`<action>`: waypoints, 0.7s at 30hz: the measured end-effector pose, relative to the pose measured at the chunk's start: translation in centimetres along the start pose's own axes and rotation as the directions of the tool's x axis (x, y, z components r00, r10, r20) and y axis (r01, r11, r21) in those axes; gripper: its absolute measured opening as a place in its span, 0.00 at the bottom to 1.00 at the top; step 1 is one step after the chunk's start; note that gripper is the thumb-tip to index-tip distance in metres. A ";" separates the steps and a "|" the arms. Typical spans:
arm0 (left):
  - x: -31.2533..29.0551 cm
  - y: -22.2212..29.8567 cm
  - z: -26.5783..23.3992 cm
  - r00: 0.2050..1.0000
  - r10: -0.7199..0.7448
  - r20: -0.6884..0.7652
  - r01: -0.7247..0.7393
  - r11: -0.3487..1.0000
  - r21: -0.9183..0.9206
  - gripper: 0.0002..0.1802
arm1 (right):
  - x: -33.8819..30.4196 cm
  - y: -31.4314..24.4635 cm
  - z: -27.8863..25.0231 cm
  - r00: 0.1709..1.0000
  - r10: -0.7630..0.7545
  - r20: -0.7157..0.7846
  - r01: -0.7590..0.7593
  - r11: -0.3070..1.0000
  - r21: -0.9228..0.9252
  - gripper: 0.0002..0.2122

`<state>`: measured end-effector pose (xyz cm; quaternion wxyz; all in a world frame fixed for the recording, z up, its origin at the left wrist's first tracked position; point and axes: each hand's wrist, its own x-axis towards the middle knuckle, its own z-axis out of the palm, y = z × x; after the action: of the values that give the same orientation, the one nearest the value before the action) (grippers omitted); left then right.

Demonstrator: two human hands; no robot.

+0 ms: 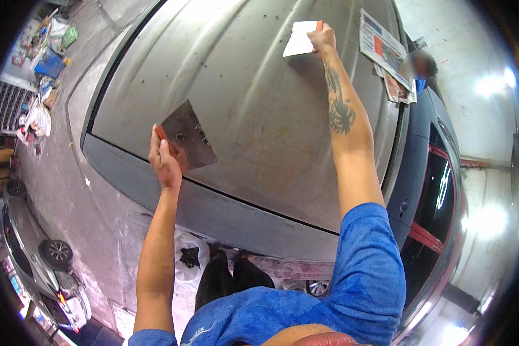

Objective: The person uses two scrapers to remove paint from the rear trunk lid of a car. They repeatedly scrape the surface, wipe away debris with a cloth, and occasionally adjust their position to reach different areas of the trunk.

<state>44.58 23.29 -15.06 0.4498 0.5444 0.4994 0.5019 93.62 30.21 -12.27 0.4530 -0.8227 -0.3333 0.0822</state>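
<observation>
Workshop, ridged grey panel (254,124) at centre

Head view. Panel is spreading from 12 o'clock down past the centre. Left hand (166,164), 9 o'clock: thumb and fingers are gripping the orange edge of a dark, reflective square blade (195,138), which is slanting over the panel toward 10 o'clock. Contact between blade and panel: cannot tell. Right hand (324,39), 1 o'clock, arm outstretched: fingers are clasping the orange edge of a bright square blade (300,38), which is pointing toward 12 o'clock. Newspapers (380,40) are lying between 1 and 2 o'clock, along the panel's right side. Another person (419,64), head blurred, is showing at 2 o'clock. Dark vehicle side (412,167) with red-edged windows is standing at 3 o'clock. Blue container (51,62) is sitting at 10 o'clock; spoked wheel (57,251) of a parked car is showing at 8 o'clock.
</observation>
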 end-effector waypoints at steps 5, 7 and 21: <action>-0.1 -0.1 -0.4 0.998 -0.045 0.040 0.044 0.998 0.045 0.26 | -4.9 6.8 -10.7 0.999 -0.035 -0.031 0.047 0.844 0.534 0.18; 0.2 -0.4 -0.4 0.997 0.070 0.027 -0.072 0.995 0.075 0.27 | -4.7 9.3 -12.8 0.967 0.151 -0.206 -0.109 0.974 0.200 0.17; -0.4 1.8 0.0 0.994 -0.103 0.034 0.103 0.995 0.004 0.28 | 2.3 0.5 2.1 0.994 -0.093 -0.055 0.102 0.976 0.193 0.09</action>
<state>44.76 22.74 -13.35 0.4830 0.5267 0.5197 0.4681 94.73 32.90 -13.52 0.5425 -0.7586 -0.3533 0.0733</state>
